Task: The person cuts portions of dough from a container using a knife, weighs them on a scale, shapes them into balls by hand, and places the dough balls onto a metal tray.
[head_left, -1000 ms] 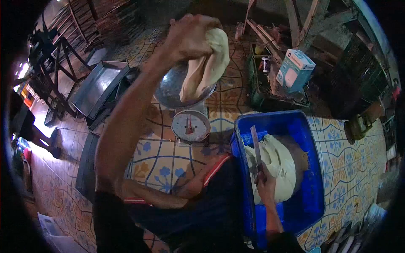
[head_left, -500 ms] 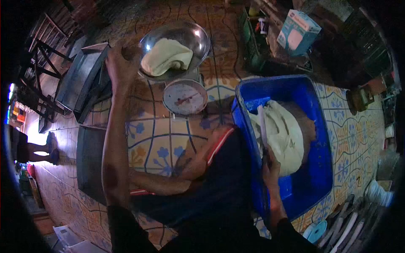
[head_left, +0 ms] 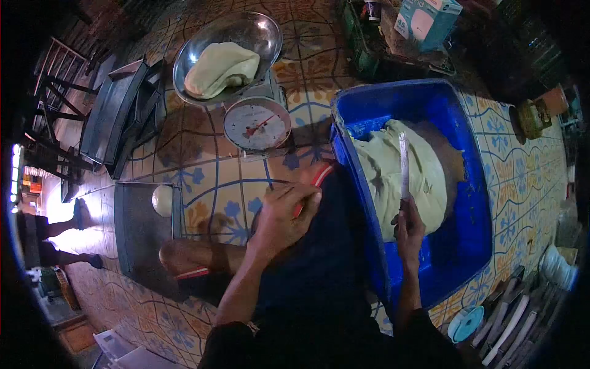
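Note:
My right hand (head_left: pixel 409 230) grips a knife (head_left: pixel 404 163) by its dark handle, blade pointing up and away over a large mass of pale dough (head_left: pixel 430 178). That dough lies in a deep blue plastic tub (head_left: pixel 484 246) at my right. My left hand (head_left: pixel 286 212) is raised over my lap, its fingers curled closed; whether anything is inside them is hidden. Beyond it stands a dial scale (head_left: pixel 257 125). Its shiny metal pan (head_left: pixel 268 38) carries a thick folded piece of dough (head_left: pixel 220 69).
A dark metal tray (head_left: pixel 140 215) with a round pale piece (head_left: pixel 162 201) lies by my knee. More metal trays (head_left: pixel 117 120) are stacked at upper left. A crate (head_left: pixel 369 55) and a bulb box (head_left: pixel 425 23) stand at the back. A person's legs (head_left: pixel 58 237) show far left.
My left hand has drawn back from beside the scale pan to above my lap. The knife has lifted and shifted right over the dough. The view has shifted slightly.

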Demonstrator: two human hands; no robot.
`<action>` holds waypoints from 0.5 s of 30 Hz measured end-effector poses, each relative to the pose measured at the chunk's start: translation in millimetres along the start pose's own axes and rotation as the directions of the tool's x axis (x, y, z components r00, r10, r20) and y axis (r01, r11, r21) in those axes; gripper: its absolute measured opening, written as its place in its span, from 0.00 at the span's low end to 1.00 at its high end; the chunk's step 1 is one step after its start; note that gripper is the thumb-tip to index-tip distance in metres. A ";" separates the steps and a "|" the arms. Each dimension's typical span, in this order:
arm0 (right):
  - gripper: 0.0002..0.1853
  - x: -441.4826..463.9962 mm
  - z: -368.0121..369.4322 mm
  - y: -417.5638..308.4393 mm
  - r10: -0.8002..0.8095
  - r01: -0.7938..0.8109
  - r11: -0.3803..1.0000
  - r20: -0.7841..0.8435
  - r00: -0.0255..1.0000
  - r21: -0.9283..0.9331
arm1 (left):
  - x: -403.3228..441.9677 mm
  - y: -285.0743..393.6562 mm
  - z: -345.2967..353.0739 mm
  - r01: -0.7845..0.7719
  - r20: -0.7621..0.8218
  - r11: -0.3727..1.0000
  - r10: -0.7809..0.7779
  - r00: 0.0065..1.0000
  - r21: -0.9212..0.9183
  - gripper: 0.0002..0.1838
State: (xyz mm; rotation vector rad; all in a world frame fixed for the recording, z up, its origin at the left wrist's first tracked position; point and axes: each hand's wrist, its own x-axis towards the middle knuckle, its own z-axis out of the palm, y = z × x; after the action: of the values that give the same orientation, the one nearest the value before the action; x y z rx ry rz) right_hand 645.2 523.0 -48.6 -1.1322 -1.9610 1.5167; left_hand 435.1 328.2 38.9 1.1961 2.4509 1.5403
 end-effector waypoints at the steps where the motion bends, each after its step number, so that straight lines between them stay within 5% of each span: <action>1: 0.23 -1.0 -1.7 0.6 -0.016 0.016 1.000 -0.003 1.000 0.020 | 2.6 4.0 -1.0 0.039 0.036 0.999 -0.038 0.999 -0.005 0.05; 2: 0.23 0.7 -2.6 0.3 -0.040 0.040 0.998 -0.004 0.999 0.040 | 7.0 7.7 -3.3 0.075 0.064 0.997 -0.074 0.995 -0.008 0.06; 4: 0.23 2.0 -4.6 4.6 -0.033 0.033 0.996 -0.002 0.999 0.083 | 39.7 -0.7 -34.3 0.018 -0.130 0.990 0.001 0.991 0.142 0.06; 6: 0.24 10.2 -1.8 -3.6 -0.047 0.047 0.991 -0.001 0.999 0.127 | 96.8 -19.7 -74.1 0.008 -0.280 0.999 0.004 0.960 0.042 0.10; 8: 0.24 19.5 17.2 -32.2 -0.134 0.131 0.979 0.008 0.991 0.155 | 163.2 -44.4 -108.3 0.015 -0.365 0.948 0.108 0.925 0.319 0.14; 10: 0.24 38.3 44.3 -91.5 -0.281 0.249 0.946 0.143 0.949 0.205 | 210.9 -83.2 -126.9 0.097 -0.196 0.769 0.038 0.980 0.632 0.18; 11: 0.24 51.3 63.9 -124.0 -0.322 0.276 0.928 0.171 0.931 0.249 | 230.0 -109.1 -130.8 0.139 -0.021 0.727 -0.169 0.985 0.673 0.20; 12: 0.24 56.0 84.0 -169.3 -0.362 0.316 0.916 0.165 0.918 0.248 | 236.0 -113.9 -131.7 0.057 0.026 0.734 -0.101 0.995 0.677 0.18; 13: 0.22 85.2 115.6 -173.6 -0.631 0.624 0.774 0.052 0.774 0.105 | 237.2 -112.5 -130.6 -0.023 0.074 0.735 -0.037 0.997 0.678 0.17; 15: 0.18 131.5 179.8 -207.1 -0.754 0.743 0.639 -0.025 0.656 0.201 | 239.0 -111.8 -134.2 -0.015 -0.003 0.741 0.023 1.000 0.672 0.16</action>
State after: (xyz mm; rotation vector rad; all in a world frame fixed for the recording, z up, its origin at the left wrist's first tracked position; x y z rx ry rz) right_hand 364.6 504.3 67.2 -0.0993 -1.8920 1.2173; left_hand 148.1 344.1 109.8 1.2574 3.1272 0.6206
